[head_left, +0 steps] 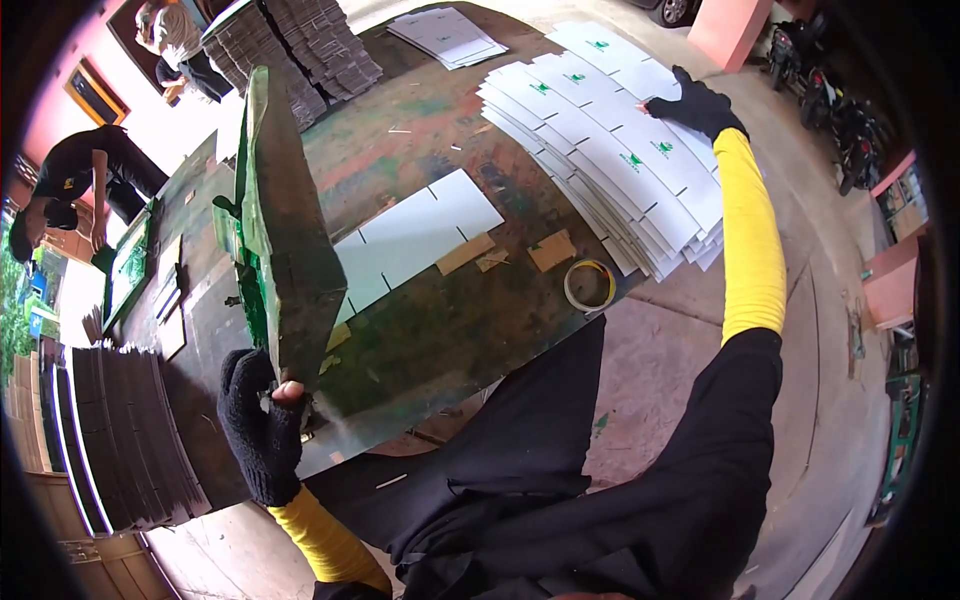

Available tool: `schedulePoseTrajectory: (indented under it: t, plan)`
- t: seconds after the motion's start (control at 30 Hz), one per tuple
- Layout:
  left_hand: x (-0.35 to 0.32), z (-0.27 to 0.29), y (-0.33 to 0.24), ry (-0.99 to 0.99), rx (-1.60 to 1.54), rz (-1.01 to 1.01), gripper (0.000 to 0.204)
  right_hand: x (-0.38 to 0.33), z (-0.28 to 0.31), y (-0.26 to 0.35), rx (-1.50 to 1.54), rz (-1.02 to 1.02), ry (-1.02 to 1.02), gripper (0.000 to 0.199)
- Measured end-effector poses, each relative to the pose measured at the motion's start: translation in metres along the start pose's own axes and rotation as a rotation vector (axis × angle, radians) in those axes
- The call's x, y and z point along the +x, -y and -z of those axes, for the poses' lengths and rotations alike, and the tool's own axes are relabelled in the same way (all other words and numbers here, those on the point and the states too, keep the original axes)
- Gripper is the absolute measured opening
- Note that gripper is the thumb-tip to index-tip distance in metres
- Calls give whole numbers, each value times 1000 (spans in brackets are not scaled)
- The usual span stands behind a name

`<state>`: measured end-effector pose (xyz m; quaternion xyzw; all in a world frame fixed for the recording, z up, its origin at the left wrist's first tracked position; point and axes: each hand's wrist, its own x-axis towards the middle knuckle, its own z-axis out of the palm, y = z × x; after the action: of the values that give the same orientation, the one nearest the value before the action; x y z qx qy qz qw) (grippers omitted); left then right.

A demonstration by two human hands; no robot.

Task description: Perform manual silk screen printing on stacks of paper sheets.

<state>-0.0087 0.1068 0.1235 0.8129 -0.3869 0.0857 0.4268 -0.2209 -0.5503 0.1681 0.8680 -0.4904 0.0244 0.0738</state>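
My left hand, in a black fingerless glove with a yellow sleeve, grips the lower corner of a large dark, green-smeared board that stands tilted up on edge over the worktable. My right hand, gloved the same way, reaches far out and rests on a fanned stack of white die-cut cardboard sheets with small green marks. One white notched sheet lies flat on the table beside the raised board.
A roll of tape and brown cardboard scraps lie near the table's front edge. Dark flat stacks stand at left, more stacks at the back. Two people work at far left. Motorbikes are parked at right.
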Motion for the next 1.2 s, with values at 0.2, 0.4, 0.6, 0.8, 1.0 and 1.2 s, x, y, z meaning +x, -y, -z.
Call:
schedulePoseTrajectory:
  t: [0.2, 0.4, 0.6, 0.8, 1.0, 1.2]
  plan:
    - [0, 3, 0, -43, 18, -9, 37, 17, -32, 20, -56, 147, -476, 111]
    - [9, -4, -7, -29, 6, -37, 39, -53, -60, 150, 445, 736, -581, 58]
    - [10, -5, -12, 5, 5, -11, 37, -126, -148, 237, 463, 1004, -373, 33]
    - [9, -15, -7, 6, -49, 23, 35, -123, -186, 243, 386, 937, -292, 25]
    - [19, -59, -9, 186, 87, -166, 37, -134, -185, 241, 475, 966, -437, 19]
    - [17, -131, 7, 380, 184, -255, 29, -164, -95, 252, 472, 523, 344, 22]
